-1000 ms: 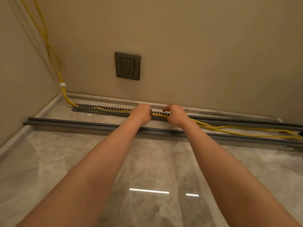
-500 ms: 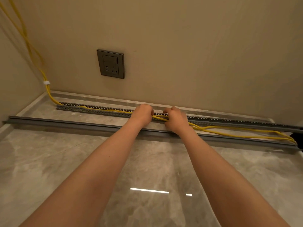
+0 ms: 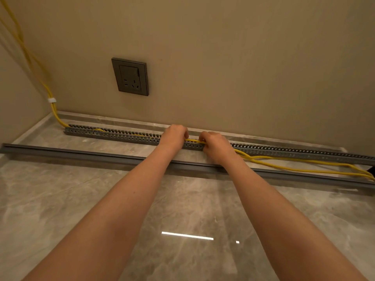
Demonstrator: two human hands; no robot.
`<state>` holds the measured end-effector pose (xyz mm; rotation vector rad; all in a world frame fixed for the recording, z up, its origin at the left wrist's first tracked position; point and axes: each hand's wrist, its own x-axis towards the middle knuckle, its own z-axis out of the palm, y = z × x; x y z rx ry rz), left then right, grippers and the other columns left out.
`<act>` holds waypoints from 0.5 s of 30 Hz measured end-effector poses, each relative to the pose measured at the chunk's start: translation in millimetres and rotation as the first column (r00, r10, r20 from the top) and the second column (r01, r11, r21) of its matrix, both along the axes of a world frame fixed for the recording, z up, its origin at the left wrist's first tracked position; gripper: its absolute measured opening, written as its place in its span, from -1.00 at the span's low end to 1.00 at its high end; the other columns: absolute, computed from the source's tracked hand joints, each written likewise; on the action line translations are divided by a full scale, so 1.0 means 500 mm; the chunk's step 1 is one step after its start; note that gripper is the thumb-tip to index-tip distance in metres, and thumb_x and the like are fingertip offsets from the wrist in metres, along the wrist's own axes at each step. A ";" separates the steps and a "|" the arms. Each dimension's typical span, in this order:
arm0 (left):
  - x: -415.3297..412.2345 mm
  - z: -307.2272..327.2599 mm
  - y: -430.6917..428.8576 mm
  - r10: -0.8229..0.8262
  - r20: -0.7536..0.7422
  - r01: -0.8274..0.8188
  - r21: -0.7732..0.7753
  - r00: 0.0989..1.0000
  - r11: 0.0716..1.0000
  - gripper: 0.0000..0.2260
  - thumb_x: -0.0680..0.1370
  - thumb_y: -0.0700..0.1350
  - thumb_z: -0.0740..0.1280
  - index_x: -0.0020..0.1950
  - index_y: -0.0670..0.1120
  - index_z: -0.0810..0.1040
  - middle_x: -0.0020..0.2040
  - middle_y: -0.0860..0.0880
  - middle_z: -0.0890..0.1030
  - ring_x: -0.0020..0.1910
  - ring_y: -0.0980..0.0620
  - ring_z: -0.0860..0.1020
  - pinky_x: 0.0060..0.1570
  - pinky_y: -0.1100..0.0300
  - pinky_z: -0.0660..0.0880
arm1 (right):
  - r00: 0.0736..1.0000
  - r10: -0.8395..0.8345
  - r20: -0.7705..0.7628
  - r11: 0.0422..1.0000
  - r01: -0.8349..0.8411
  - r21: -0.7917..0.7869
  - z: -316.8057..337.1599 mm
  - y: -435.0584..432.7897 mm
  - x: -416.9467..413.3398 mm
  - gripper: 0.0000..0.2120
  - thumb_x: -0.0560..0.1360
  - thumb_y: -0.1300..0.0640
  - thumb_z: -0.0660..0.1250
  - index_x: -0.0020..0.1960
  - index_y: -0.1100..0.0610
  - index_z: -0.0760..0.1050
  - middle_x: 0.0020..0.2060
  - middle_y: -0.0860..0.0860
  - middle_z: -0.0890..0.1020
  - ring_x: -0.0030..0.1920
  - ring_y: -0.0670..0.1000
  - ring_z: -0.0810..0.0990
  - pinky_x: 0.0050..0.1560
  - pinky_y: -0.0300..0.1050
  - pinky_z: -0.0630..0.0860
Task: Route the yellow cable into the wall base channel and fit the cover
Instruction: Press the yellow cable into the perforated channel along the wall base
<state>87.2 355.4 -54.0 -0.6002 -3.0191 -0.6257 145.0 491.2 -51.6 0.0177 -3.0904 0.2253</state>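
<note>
**Bare hands, bare forearms**

Only two arms of the person are in view. The left forearm (image 3: pixel 113 209) and the right forearm (image 3: pixel 274 209) are uncovered along their whole visible length, from the lower edge of the view to the wrists. The left hand (image 3: pixel 174 136) and the right hand (image 3: pixel 216 146) are bare too, their backs and knuckles facing the camera.

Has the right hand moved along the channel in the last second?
Yes: the right hand has slid rightward along the channel, farther from the wall socket, gripping the yellow cable.
</note>
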 end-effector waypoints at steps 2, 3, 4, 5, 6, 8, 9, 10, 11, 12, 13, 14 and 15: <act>-0.001 -0.008 0.007 -0.006 -0.012 0.006 -0.006 1.000 1.000 -0.77 0.57 -0.29 0.22 0.14 -0.12 0.59 0.15 -0.16 0.59 0.15 -0.14 0.54 0.13 0.03 0.48 | 1.000 -0.003 -0.017 1.000 0.003 0.027 -0.003 0.004 -0.003 -0.68 0.51 0.31 0.16 0.23 0.16 0.46 0.12 0.18 0.58 0.11 0.21 0.53 0.04 0.00 0.47; -0.001 -0.011 0.011 -0.010 -0.021 0.010 -0.011 1.000 1.000 -0.77 0.58 -0.29 0.21 0.14 -0.13 0.59 0.16 -0.16 0.58 0.16 -0.14 0.53 0.14 0.04 0.46 | 0.999 -0.001 -0.032 0.999 0.002 0.050 -0.006 0.005 -0.005 -0.68 0.52 0.31 0.16 0.23 0.15 0.48 0.12 0.17 0.58 0.12 0.20 0.53 0.05 0.00 0.47; -0.001 -0.015 0.016 -0.014 -0.027 0.013 -0.019 1.000 1.000 -0.76 0.58 -0.29 0.20 0.15 -0.14 0.58 0.17 -0.18 0.56 0.16 -0.15 0.53 0.14 0.05 0.45 | 0.999 0.002 -0.049 0.997 0.002 0.074 -0.010 0.007 -0.006 -0.68 0.53 0.30 0.16 0.24 0.15 0.50 0.12 0.17 0.58 0.13 0.19 0.52 0.07 0.00 0.46; 0.001 -0.017 0.019 -0.015 -0.033 0.014 -0.026 0.999 1.000 -0.76 0.58 -0.29 0.19 0.16 -0.15 0.58 0.18 -0.19 0.55 0.17 -0.17 0.52 0.14 0.04 0.44 | 0.997 0.007 -0.070 0.995 0.000 0.096 -0.014 0.007 -0.007 -0.68 0.54 0.30 0.16 0.25 0.15 0.51 0.13 0.16 0.57 0.16 0.18 0.50 0.10 0.00 0.44; 0.003 -0.020 0.022 -0.015 -0.036 0.014 -0.032 0.999 0.999 -0.75 0.58 -0.29 0.18 0.16 -0.17 0.59 0.18 -0.21 0.53 0.16 -0.19 0.52 0.14 0.03 0.44 | 0.996 0.012 -0.087 0.994 -0.002 0.112 -0.020 0.005 -0.007 -0.68 0.54 0.30 0.17 0.25 0.16 0.52 0.15 0.15 0.55 0.19 0.17 0.47 0.14 0.00 0.42; 0.006 -0.024 0.027 -0.011 -0.034 0.010 -0.034 0.999 0.999 -0.74 0.58 -0.29 0.17 0.16 -0.19 0.60 0.19 -0.22 0.50 0.16 -0.22 0.52 0.16 0.00 0.45 | 0.995 0.013 -0.102 0.992 0.000 0.122 -0.029 0.003 -0.008 -0.68 0.54 0.29 0.17 0.25 0.18 0.52 0.17 0.14 0.52 0.24 0.15 0.42 0.19 -0.02 0.36; 0.007 -0.028 0.028 -0.010 -0.029 0.009 -0.039 1.000 0.999 -0.73 0.58 -0.28 0.17 0.16 -0.19 0.61 0.19 -0.23 0.50 0.17 -0.22 0.51 0.16 -0.02 0.46 | 0.995 0.010 -0.103 0.993 0.002 0.120 -0.032 0.002 -0.008 -0.67 0.54 0.30 0.16 0.25 0.18 0.52 0.18 0.13 0.51 0.25 0.15 0.41 0.19 -0.03 0.35; 0.008 -0.032 0.030 -0.012 -0.029 0.010 -0.042 1.000 0.999 -0.73 0.57 -0.27 0.17 0.17 -0.20 0.60 0.19 -0.22 0.49 0.18 -0.22 0.50 0.17 -0.02 0.46 | 0.995 0.006 -0.100 0.993 0.006 0.114 -0.035 0.003 -0.009 -0.67 0.53 0.32 0.16 0.25 0.19 0.52 0.18 0.13 0.51 0.24 0.15 0.41 0.19 -0.03 0.35; 0.009 -0.037 0.031 -0.015 -0.033 0.014 -0.042 0.999 0.999 -0.73 0.57 -0.26 0.16 0.17 -0.20 0.60 0.19 -0.22 0.49 0.19 -0.22 0.49 0.18 -0.02 0.47 | 0.995 0.002 -0.095 0.994 0.008 0.107 -0.035 0.004 -0.010 -0.66 0.53 0.33 0.16 0.24 0.19 0.52 0.17 0.13 0.52 0.24 0.15 0.41 0.18 -0.03 0.36; 0.010 -0.040 0.032 -0.018 -0.043 0.017 -0.033 0.999 0.999 -0.73 0.57 -0.26 0.16 0.17 -0.21 0.59 0.19 -0.22 0.49 0.20 -0.21 0.47 0.18 -0.01 0.46 | 0.996 -0.001 -0.087 0.995 0.010 0.098 -0.034 0.005 -0.012 -0.66 0.52 0.35 0.17 0.24 0.19 0.53 0.16 0.13 0.52 0.22 0.15 0.43 0.17 -0.01 0.39; 0.012 -0.041 0.033 -0.025 -0.051 0.025 -0.016 0.998 1.000 -0.73 0.56 -0.27 0.16 0.17 -0.21 0.57 0.19 -0.21 0.50 0.20 -0.19 0.46 0.18 0.00 0.46 | 0.997 -0.005 -0.074 0.996 0.012 0.086 -0.033 0.006 -0.013 -0.66 0.51 0.35 0.17 0.23 0.19 0.54 0.16 0.14 0.53 0.21 0.16 0.45 0.16 0.00 0.43; 0.015 -0.041 0.037 -0.042 -0.053 0.042 0.000 0.998 0.999 -0.74 0.55 -0.28 0.16 0.18 -0.21 0.54 0.19 -0.21 0.51 0.21 -0.18 0.46 0.17 0.01 0.45 | 0.998 -0.011 -0.057 0.997 0.015 0.072 -0.032 0.008 -0.014 -0.66 0.51 0.35 0.18 0.23 0.18 0.54 0.15 0.14 0.53 0.19 0.16 0.47 0.14 0.01 0.46; 0.020 -0.040 0.042 -0.066 -0.046 0.067 0.012 0.997 0.998 -0.74 0.54 -0.29 0.16 0.18 -0.22 0.52 0.19 -0.21 0.51 0.21 -0.18 0.46 0.16 0.03 0.43 | 0.999 -0.015 -0.035 0.998 0.017 0.059 -0.031 0.009 -0.015 -0.66 0.50 0.34 0.19 0.23 0.16 0.54 0.15 0.13 0.53 0.18 0.17 0.48 0.12 0.01 0.47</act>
